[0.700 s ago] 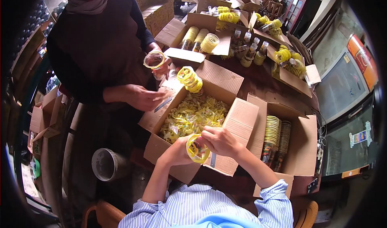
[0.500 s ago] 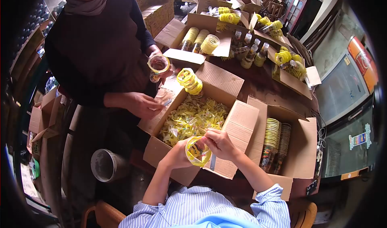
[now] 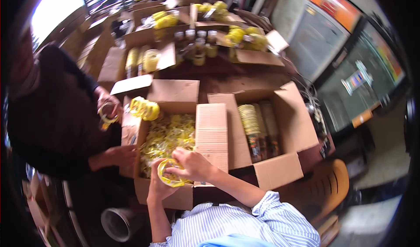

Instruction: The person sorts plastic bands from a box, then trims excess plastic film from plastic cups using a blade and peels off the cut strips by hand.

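An orange-topped cooler (image 3: 313, 39) stands beside a glass-doored fridge (image 3: 367, 65), with a chair (image 3: 328, 189) and a bucket (image 3: 117, 224) nearer.

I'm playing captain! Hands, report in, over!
Left hand holding yellow-rimmed clear plastic cup. Right hand: fingers at its mouth. Co-worker's hand nearby, not touching.

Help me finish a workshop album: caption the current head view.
Left hand grips a yellow-rimmed cup, right hand at its mouth, by a carton of yellow scraps.

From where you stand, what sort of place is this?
It looks like a small packing workshop, perhaps a shop's back room. Open cardboard boxes, one full of yellow scraps and another holding stacked cups, crowd the table, and a glass-door fridge stands alongside.
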`<state>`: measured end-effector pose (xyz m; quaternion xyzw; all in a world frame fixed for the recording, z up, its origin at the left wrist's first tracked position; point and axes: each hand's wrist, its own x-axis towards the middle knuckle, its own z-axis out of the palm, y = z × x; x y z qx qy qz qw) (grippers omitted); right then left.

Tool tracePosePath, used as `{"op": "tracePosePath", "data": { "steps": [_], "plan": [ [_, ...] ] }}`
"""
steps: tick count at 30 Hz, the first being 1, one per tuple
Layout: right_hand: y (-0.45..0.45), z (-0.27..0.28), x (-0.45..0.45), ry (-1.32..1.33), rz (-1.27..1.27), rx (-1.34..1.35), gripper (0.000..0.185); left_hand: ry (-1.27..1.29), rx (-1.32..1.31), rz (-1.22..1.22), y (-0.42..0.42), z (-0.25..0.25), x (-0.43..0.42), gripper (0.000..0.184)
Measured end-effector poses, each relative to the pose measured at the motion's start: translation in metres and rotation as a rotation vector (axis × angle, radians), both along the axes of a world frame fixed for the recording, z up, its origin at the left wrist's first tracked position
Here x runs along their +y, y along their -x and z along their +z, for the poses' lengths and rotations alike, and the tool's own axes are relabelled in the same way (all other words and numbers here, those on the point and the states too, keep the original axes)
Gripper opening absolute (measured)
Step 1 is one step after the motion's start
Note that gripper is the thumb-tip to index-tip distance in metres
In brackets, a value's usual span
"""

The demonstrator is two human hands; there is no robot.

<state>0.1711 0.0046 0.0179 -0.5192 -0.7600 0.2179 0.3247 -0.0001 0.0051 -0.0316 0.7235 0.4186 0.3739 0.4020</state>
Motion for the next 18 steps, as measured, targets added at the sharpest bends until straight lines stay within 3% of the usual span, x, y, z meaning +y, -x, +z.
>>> {"op": "tracePosePath", "data": {
  "steps": [2,5,8,13,15,17,18],
  "plan": [
    [-0.003,0.003,-0.006,-0.074,-0.036,-0.125,0.028,-0.172,0.079,-0.006,-0.004,0.005,0.001,0.080],
    [-0.007,0.007,-0.014,-0.130,-0.060,-0.208,0.028,-0.120,0.065,-0.065,-0.005,0.013,0.001,0.078],
    [0.001,-0.008,-0.018,-0.192,-0.220,-0.214,0.025,-0.387,0.135,0.024,-0.007,0.016,0.002,0.076],
    [0.035,-0.017,-0.035,-0.157,-0.504,-0.127,0.023,-0.614,0.052,0.365,-0.036,0.016,-0.029,0.070],
    [0.048,-0.020,-0.041,-0.153,-0.518,-0.076,0.023,-0.595,-0.097,0.418,-0.028,-0.018,-0.015,0.066],
    [0.052,-0.025,-0.047,-0.105,-0.488,-0.053,0.023,-0.568,-0.279,0.370,-0.024,-0.025,-0.010,0.059],
    [0.054,-0.027,-0.050,-0.079,-0.472,-0.038,0.023,-0.572,-0.246,0.352,-0.022,-0.023,-0.010,0.059]
  ]
}}
